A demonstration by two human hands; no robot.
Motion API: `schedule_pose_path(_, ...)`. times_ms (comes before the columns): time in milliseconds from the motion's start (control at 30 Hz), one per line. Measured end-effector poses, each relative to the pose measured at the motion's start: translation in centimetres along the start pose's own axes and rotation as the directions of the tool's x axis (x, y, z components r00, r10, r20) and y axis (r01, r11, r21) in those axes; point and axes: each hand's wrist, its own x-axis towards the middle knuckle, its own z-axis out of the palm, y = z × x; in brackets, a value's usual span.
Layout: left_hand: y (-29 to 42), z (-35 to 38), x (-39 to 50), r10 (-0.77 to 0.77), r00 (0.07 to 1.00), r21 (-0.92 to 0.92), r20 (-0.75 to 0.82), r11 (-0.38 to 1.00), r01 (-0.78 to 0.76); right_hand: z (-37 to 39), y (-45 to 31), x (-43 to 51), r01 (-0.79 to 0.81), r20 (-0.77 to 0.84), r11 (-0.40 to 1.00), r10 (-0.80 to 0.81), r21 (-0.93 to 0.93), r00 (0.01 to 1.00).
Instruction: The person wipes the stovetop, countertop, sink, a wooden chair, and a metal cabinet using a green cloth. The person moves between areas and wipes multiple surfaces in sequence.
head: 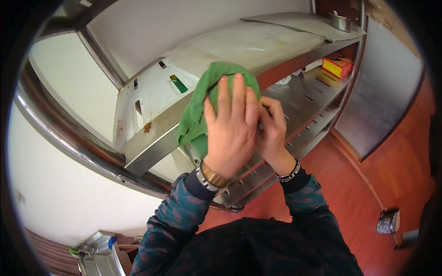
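Note:
My left hand (229, 132) lies over a green cloth (193, 112) at the front edge of a stainless steel rack's top shelf (155, 148). Its fingers are extended and a little apart, with the cloth bunched beneath and around them. Just to the right, my right hand (274, 129) is curled by the same edge. The left hand hides part of its fingers, so what they grip does not show. Slots and rusty spots mark the bare left end of the shelf, and a pale sheet (255, 43) covers the part farther right.
A thick metal post (69, 115) rises at the left. A metal cup (340, 22) stands on a flat panel (293, 24) at the far right. Below, a slotted shelf (297, 103) bears a red and yellow box (337, 65). A patterned container (388, 221) is near the reddish floor (331, 193).

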Motion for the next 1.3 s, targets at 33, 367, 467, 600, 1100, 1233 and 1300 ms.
schedule_pose_path(33, 0.4, 0.8, 0.3, 0.006, 0.998, -0.011, -0.064, 1.000, -0.007, -0.4, 0.7, -0.2, 0.001, 0.015, 1.000, -0.001, 0.015, 1.000)
schedule_pose_path(367, 1.4, 9.2, -17.3, -0.332, 0.896, -0.312, 0.294, 0.853, 0.418, -0.9, 2.7, -15.7, -0.237, 0.578, 0.971, 0.174, 0.035, 0.797)
schedule_pose_path(467, 1.5, 9.7, -24.7, -0.445, 0.641, 0.117, 0.625, 0.865, 0.487, -0.1, 2.1, -20.9, -0.231, 0.759, 0.973, 0.132, 0.026, 0.637)
schedule_pose_path(600, 2.0, 9.3, -29.3, -0.499, 0.574, 0.128, 0.649, 0.815, 0.565, 1.1, 1.2, -24.1, -0.181, 0.796, 0.977, 0.022, 0.111, 0.605)
schedule_pose_path(1100, 3.5, 9.7, -28.4, -0.537, 0.496, 0.221, 0.682, 0.798, 0.561, 0.2, 1.6, -21.7, -0.126, 0.887, 0.987, 0.144, -0.098, 0.439)
schedule_pose_path(1233, 2.9, 9.4, -29.1, -0.545, 0.449, 0.229, 0.708, 0.779, 0.584, -0.3, -0.9, -22.8, -0.188, 0.863, 0.982, 0.067, 0.033, 0.500)
schedule_pose_path(1300, 2.5, 10.2, -29.0, -0.563, 0.439, 0.233, 0.700, 0.762, 0.604, 0.4, -0.9, -22.8, -0.140, 0.895, 0.990, 0.061, 0.001, 0.442)
